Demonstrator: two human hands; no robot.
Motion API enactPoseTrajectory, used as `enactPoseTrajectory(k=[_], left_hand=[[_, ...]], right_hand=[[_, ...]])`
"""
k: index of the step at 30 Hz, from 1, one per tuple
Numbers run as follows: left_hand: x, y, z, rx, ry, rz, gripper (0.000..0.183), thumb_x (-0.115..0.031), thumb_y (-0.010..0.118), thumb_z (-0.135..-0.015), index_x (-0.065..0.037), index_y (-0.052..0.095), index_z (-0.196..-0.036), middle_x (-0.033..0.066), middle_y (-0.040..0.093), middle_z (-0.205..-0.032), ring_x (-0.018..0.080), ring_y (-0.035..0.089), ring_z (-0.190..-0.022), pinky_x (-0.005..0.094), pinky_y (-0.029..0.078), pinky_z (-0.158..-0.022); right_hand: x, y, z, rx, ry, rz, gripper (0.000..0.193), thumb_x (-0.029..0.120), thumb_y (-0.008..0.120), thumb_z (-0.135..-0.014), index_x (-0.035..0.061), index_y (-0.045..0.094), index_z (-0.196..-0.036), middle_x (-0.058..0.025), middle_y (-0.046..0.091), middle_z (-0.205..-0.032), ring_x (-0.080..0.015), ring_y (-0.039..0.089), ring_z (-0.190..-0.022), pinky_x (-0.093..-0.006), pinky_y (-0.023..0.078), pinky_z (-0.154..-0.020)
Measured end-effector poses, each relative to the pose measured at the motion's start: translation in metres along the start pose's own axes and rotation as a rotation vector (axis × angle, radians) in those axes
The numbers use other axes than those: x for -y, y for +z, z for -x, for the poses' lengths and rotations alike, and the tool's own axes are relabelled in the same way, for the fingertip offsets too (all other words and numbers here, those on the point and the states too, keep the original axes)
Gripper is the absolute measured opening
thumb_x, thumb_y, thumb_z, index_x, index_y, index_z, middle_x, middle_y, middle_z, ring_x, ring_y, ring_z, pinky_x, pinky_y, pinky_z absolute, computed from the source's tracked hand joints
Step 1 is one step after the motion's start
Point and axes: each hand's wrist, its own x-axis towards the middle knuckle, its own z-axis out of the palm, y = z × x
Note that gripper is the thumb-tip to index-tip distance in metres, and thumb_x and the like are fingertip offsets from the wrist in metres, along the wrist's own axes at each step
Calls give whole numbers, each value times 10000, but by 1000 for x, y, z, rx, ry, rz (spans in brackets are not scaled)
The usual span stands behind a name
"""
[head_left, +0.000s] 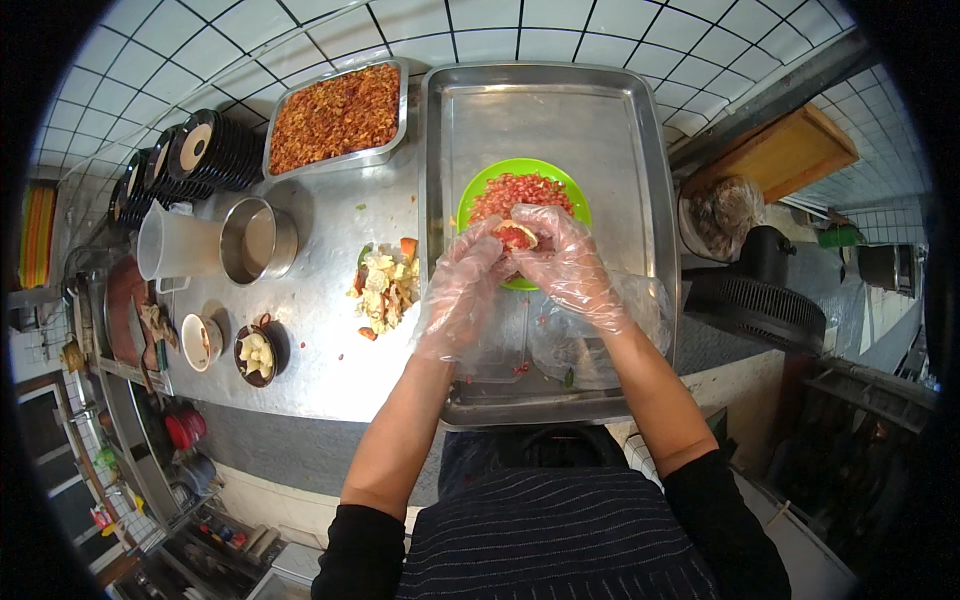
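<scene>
Both hands wear clear plastic gloves and meet over a bright green plate (582, 200). My left hand (468, 280) and my right hand (568, 258) are closed around a piece of pomegranate (516, 238), its pale rind edge and red inside showing between the fingers. Loose red pomegranate seeds (520, 192) are heaped on the plate, partly hidden by the hands. Under the plate lies a large metal tray (550, 115). Below my hands, clear plastic (580, 350) and a few stray seeds rest in the tray's near part.
Left of the tray, a pile of pomegranate peel and pith (384, 290) lies on the steel counter (320, 290). Beyond it are a metal pot (258, 240), a plastic jug (178, 245), small bowls and stacked black dishes (205, 150). A pan of reddish-brown crumbly food (335, 115) stands behind; a black fan (760, 300) is at right.
</scene>
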Motion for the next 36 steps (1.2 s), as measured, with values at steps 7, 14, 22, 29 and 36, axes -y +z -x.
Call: enactPoseTrajectory(k=[7,14,22,29,36], left_hand=[[-8,-18,2,-114,63,-309,336,-173,653,-882,-6,594,-1168,37,649,-1004,110,591,-891,261,481,-829],[-28,-58,14,-151,181,-531,248,-203,586,-933,-6,627,-1078,25,646,-944,87,581,-814,226,480,-726],[-64,-95,42,-215,171,-361,294,-226,562,-944,22,603,-1097,63,639,-985,115,604,-804,232,508,-747],[-83,-147,50,-266,266,-798,283,-161,547,-936,27,606,-1139,68,660,-960,100,601,-848,240,495,-792],[-93,-152,55,-360,267,-908,329,-239,543,-946,-5,610,-1166,30,645,-906,71,567,-769,226,479,-705]], right_hand=[[6,2,2,216,-16,25,362,0,677,-795,21,591,-1146,-118,599,-1124,-204,617,-1004,-301,535,-812],[17,35,-4,368,-17,-7,372,0,667,-806,11,583,-1168,-124,588,-1162,-213,590,-1061,-306,507,-867],[27,90,-9,544,219,-317,386,-30,599,-847,-25,546,-1229,-81,569,-1193,-146,561,-1049,-282,484,-873],[36,132,-7,583,391,-411,373,30,597,-871,4,544,-1240,-89,554,-1206,-186,550,-1092,-306,447,-948],[24,151,-3,526,227,-126,372,36,580,-833,31,568,-1204,-102,605,-1045,-178,607,-930,-317,486,-834]])
